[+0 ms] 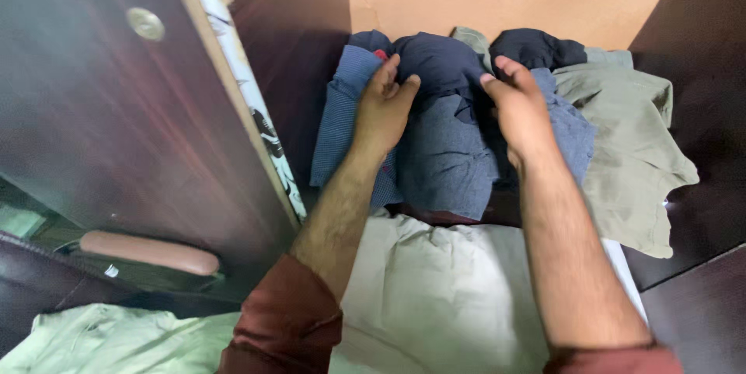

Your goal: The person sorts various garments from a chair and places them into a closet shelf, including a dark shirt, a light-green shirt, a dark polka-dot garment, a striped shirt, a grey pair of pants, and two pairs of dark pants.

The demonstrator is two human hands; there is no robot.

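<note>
Both my arms reach forward side by side, bare from the rolled-up rust-red sleeves down to the wrists. My left hand (382, 106) lies palm down, its fingers curled and its thumb bent in toward the fingertips in a loose pinch. My right hand (519, 106) sits just beside it, level with it, also palm down, the fingers pointing away from me and slightly inward, bent at the knuckles. The two hands stay apart, not touching each other.
</note>
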